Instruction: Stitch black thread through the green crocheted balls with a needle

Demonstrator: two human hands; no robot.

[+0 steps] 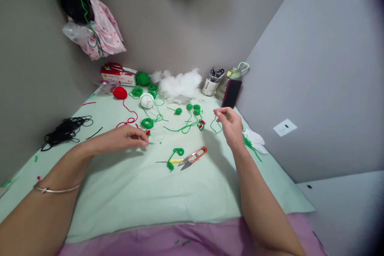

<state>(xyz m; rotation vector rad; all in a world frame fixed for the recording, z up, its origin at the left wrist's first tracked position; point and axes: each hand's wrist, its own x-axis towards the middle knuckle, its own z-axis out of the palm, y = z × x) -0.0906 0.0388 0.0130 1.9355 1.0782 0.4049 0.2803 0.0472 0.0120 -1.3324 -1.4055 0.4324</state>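
From the head view, the left hand (129, 137) is hovering low over the green-clothed counter (135, 196). Its thumb and fingertips are drawn together in a tight pinch just beside a small red-and-green crochet piece (148, 132). Whether anything thin is caught in that pinch, I cannot tell.

The right hand (231, 126) is lifted a little, with thumb and forefinger closed on a green yarn strand (215, 127) and the other fingers curled loosely. The strand is looping down toward the tangle of green crochet bits (195, 113) near the middle of the counter.

By my reading, fine control matters here. A light fingertip grip with a little slack is looking wiser than a tug, since the loose ends are lying close together and could snag.

The orange thread snips (195, 156) and the yellow-handled crochet hook (171, 161) are resting between the two hands, touching neither. The black yarn (66, 130) is sitting well apart on the left.
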